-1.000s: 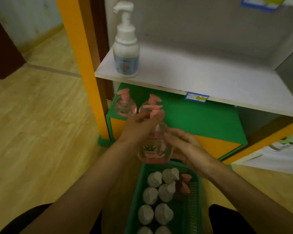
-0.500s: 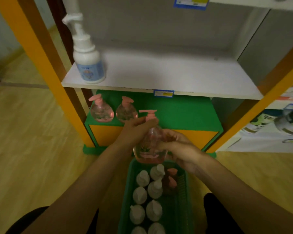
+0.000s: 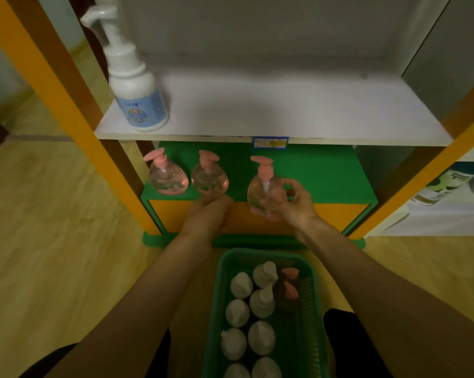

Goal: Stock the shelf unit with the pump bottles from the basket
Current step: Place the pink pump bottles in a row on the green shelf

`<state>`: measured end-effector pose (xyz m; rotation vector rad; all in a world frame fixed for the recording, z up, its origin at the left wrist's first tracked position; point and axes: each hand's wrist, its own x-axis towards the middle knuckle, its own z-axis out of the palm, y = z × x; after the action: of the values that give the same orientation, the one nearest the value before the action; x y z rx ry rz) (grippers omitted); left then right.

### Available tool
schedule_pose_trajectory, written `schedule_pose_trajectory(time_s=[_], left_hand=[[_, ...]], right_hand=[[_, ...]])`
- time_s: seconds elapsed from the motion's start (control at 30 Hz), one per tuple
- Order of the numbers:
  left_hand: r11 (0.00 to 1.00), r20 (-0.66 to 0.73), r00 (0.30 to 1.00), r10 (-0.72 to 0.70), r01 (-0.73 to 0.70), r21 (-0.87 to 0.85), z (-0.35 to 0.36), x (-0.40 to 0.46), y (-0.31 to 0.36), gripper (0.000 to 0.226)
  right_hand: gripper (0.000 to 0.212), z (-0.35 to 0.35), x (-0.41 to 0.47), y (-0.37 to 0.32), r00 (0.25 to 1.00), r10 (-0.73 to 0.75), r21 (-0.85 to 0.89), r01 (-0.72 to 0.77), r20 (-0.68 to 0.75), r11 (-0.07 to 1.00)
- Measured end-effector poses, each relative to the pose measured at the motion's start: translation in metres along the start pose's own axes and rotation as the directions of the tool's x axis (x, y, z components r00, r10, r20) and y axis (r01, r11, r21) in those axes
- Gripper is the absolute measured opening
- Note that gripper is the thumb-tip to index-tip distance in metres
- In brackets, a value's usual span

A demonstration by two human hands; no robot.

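My right hand (image 3: 290, 204) has its fingers (image 3: 293, 184) wrapped round the belly of a clear pink pump bottle (image 3: 263, 192), which stands upright at the front edge of the green bottom shelf (image 3: 326, 181); I cannot tell whether its base is fully set down. My left hand (image 3: 211, 211) rests at the shelf edge just below the second of two matching pink bottles (image 3: 209, 178) lined up on the left, fingers loosely curled and holding nothing. The bottle looks like smooth rounded plastic full of liquid, so I judge it moderately heavy for its size and slippery at the widest part; the belly grip is the safe hold, since lifting by the thin pump neck could pull the head or let the body swing. A white pump bottle (image 3: 137, 102) stands at the left end of the white shelf (image 3: 285, 113) above. The green basket (image 3: 309, 309) between my knees holds many white-capped bottles and two pink ones.
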<state>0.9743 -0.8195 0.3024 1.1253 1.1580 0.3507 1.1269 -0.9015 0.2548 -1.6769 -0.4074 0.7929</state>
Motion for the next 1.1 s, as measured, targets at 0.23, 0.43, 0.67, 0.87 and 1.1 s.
schedule_pose_trajectory(time_s=[0.23,0.43,0.67,0.87,1.1], left_hand=[[0.998,0.006,1.0,-0.012,0.012,-0.054,-0.01,0.005,0.001,0.006],[0.996,0.023,1.0,-0.009,0.011,-0.089,-0.011,0.009,0.002,0.007],[0.994,0.031,0.999,-0.032,0.035,-0.101,-0.012,0.012,0.004,0.002],[0.994,0.027,0.999,-0.019,0.022,-0.107,-0.017,0.011,0.003,0.005],[0.999,0.011,1.0,-0.022,0.022,-0.046,-0.023,0.006,-0.003,0.005]], right_hand=[[0.033,0.026,0.029,0.007,0.996,-0.03,0.14,0.042,-0.086,0.989],[0.046,0.03,0.043,0.014,0.991,-0.12,0.023,0.121,-0.065,0.992],[0.049,0.043,0.06,0.029,0.974,-0.195,-0.227,0.165,-0.114,0.96],[0.06,0.048,0.071,0.03,0.97,-0.215,-0.434,0.145,-0.117,0.889],[0.074,0.036,0.069,0.022,0.978,-0.178,-0.435,0.116,-0.106,0.893]])
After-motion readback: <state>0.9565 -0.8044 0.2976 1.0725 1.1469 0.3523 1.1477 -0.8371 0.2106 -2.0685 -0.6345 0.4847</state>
